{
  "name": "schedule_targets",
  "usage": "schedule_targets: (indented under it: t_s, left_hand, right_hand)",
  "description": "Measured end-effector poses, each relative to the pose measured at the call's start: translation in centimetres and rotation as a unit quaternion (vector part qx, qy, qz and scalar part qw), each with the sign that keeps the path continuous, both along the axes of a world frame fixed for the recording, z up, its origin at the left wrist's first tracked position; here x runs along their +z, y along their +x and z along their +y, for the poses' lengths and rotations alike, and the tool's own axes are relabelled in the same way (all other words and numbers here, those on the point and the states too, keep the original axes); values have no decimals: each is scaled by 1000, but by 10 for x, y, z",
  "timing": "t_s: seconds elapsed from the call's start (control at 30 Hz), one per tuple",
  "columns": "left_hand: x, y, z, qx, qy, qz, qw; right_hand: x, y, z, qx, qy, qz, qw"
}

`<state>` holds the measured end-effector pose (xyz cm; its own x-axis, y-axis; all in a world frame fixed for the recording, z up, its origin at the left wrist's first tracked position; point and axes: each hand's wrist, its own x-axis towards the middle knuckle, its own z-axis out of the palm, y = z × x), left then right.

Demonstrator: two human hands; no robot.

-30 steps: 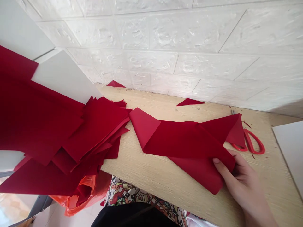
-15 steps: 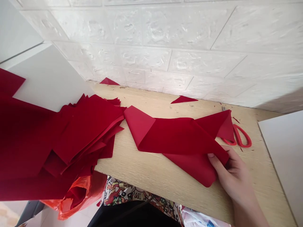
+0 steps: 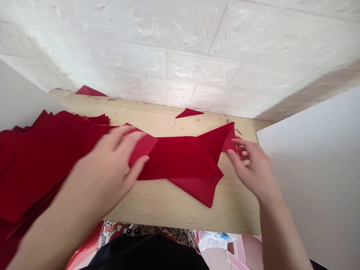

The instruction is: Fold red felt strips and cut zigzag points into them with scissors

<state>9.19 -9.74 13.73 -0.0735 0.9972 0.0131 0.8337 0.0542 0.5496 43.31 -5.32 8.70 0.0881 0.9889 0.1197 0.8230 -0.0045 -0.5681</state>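
Observation:
A strip of dark red velvety fabric [image 3: 180, 157] with a paler smooth back lies across the wooden tabletop. Its left end is folded over to show the paler side, and two pointed flaps spread at its right end. My left hand [image 3: 119, 161] is over the folded left end, thumb and fingers apart; whether it touches the fabric I cannot tell. Beside the upper right flap is my right hand [image 3: 250, 161], fingers spread and loosely curved, holding nothing. Red-handled scissors [image 3: 238, 142] are mostly hidden behind that flap and my right fingers.
A thick pile of red fabric pieces [image 3: 56, 150] covers the left side. Two triangular offcuts, one on the left [image 3: 89, 91] and one nearer the middle [image 3: 189, 113], lie along the white brick-patterned wall [image 3: 174, 45]. A white panel [image 3: 312, 168] bounds the table [image 3: 182, 215] on the right.
My left hand has come into view over the strip's left end. My right hand has let go of the lower right corner and moved up toward the upper flap. The view has shifted right.

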Motion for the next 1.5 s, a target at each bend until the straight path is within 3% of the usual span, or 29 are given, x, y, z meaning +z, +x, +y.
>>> schedule_targets:
  t_s: [0.1,0.13,0.23,0.3,0.4,0.53,0.63,0.7,0.77,0.87,0.97,1.07,1.2,1.37,1.5]
  left_hand:
    - [-30,23,21,-119,-55,212,968]
    - [-40,26,26,-126,-58,248,959]
    - [-57,21,34,-124,-40,268,955]
    - [-57,12,37,-109,-15,231,967]
    - [-40,0,43,-53,55,115,990]
    - [13,-12,57,63,194,16,979]
    - [57,-23,63,88,238,91,963]
    - [74,-34,63,96,229,158,956]
    - [74,-47,60,98,192,223,951]
    - [48,-63,57,80,64,314,944]
    - [15,-68,53,49,-48,374,925]
    - [-1,-61,45,27,-67,400,914]
    - [0,-50,41,22,-82,399,913]
    - [10,-53,49,2,-207,396,894]
    - [16,-60,51,25,-133,398,907]
  right_hand:
    - [-12,-1,13,87,2,-156,984]
    - [-17,-2,16,95,4,-186,978]
    - [-29,-5,19,100,28,-220,970]
    - [-30,-4,20,102,52,-222,968]
    - [-19,2,24,67,95,-205,972]
    - [24,16,31,-69,138,-158,975]
    - [63,27,29,-152,138,-182,962]
    - [82,33,23,-189,113,-196,955]
    - [88,36,16,-218,71,-214,950]
    - [73,34,9,-224,-23,-279,934]
    - [46,30,4,-190,-115,-328,918]
    - [25,31,-1,-174,-92,-328,924]
    - [19,31,-5,-135,-39,-300,943]
    - [17,4,-6,72,23,-219,973]
    - [0,-26,-12,226,-20,-194,954]
